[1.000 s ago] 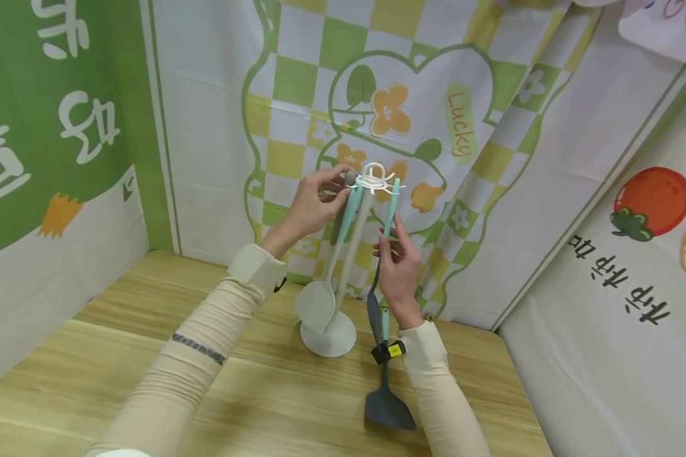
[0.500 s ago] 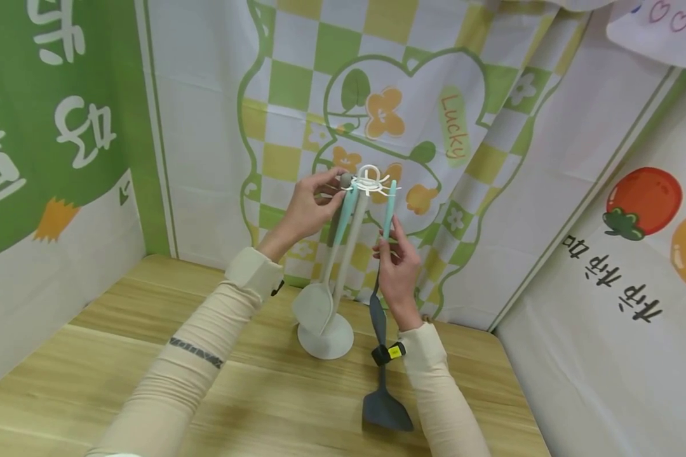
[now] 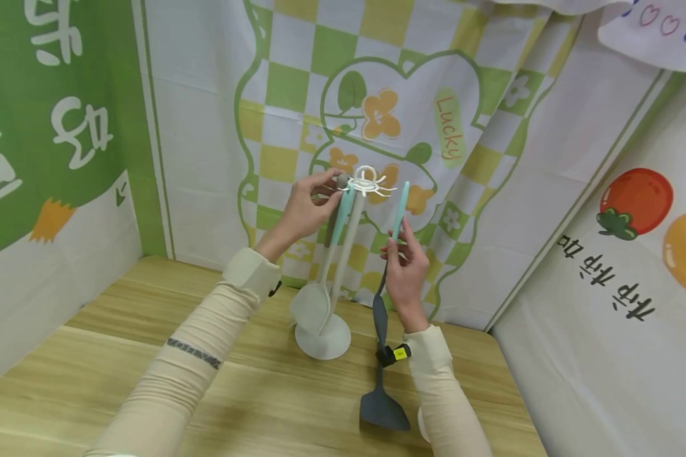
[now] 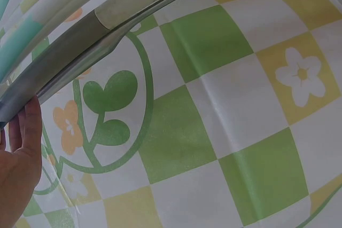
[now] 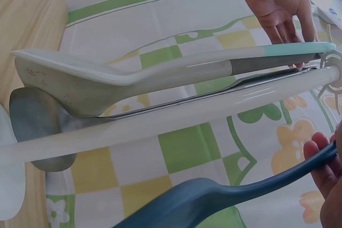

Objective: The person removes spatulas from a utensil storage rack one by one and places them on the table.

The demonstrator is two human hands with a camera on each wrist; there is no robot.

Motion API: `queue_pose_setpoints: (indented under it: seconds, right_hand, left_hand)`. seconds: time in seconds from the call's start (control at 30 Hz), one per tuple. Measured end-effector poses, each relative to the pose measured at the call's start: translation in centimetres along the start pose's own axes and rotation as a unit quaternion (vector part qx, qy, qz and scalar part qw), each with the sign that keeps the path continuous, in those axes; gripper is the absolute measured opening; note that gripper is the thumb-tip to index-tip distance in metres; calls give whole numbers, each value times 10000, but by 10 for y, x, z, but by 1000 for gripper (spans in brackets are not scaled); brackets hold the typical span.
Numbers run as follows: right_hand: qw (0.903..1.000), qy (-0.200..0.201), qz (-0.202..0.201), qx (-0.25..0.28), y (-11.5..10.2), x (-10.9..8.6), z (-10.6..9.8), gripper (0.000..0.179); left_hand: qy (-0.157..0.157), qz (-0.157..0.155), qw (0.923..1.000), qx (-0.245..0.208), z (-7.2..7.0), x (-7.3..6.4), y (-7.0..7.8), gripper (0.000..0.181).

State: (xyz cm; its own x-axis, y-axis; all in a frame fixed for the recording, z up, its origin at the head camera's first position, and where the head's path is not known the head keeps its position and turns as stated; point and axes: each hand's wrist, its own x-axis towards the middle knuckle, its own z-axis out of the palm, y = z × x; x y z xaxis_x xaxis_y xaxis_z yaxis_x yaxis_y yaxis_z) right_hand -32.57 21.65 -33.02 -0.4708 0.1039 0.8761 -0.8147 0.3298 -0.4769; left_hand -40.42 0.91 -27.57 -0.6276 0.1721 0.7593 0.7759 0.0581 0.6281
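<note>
A white utensil stand [image 3: 343, 266] rises from a round base, with a ring of hooks [image 3: 367, 183] on top. From it hang a pale utensil with a mint handle [image 3: 343, 219] and a grey-handled one [image 4: 64, 52]. My left hand [image 3: 311, 206] pinches the grey handle near its top, beside the hooks. My right hand [image 3: 407, 266] pinches the mint handle [image 3: 401, 209] of a dark spoon-like utensil [image 5: 197, 196], upright right of the stand. Its handle tip is level with the hooks and apart from them. In the right wrist view, a dark grey head [image 5: 35, 116] hangs beside the pole.
A dark turner [image 3: 382, 406] lies on the wooden table [image 3: 263, 393] below my right hand. A white rounded thing [image 3: 423, 425] shows partly behind the right sleeve. A checked curtain [image 3: 288, 89] hangs close behind the stand, and printed walls flank the table.
My right hand has shifted right with the dark utensil, and its handle tip has moved away from the hooks. The left hand keeps its hold at the stand. The head view has turned slightly.
</note>
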Motion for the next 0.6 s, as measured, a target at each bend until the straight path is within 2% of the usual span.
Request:
queue_pose_setpoints:
  seconds: [0.23,0.6]
  right_hand:
    - [9999,-16,121,-17,2,-2,-6,46]
    - [9991,78,407,-122,11,-4,-21,48]
  left_hand:
    - [-17,-87,9999,-64,0,0,1,38]
    - [-31,-155,9998,92,0,0,2,37]
